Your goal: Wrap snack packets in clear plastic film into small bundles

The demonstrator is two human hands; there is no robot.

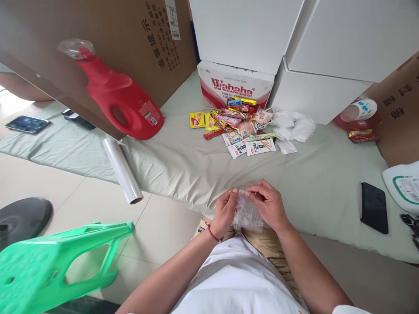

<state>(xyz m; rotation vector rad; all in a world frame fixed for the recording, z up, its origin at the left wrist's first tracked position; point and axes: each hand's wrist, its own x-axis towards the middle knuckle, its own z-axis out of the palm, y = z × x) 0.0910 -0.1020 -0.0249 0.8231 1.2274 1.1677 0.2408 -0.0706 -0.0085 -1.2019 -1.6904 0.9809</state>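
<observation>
A crinkled clear plastic bag [248,214] hangs over my lap at the edge of the cloth-covered surface. My left hand [225,209] pinches its top edge from one side, thumb pressed to the fingers. On the other side my right hand [266,203] grips the same edge between thumb and fingertips. Whether anything lies inside the bag I cannot make out. Beyond my hands is a heap of wrapped snacks [231,120] in red, yellow and white packets. Beside the heap lies a pile of crumpled clear bags [296,126].
Behind the snacks stand a Wahaba-type carton [209,87] and white boxes [247,30]. To the left are a red jug [114,96], a plastic film roll [122,172] and a green stool [36,261]. A black phone [375,208] and a white container [404,185] lie right.
</observation>
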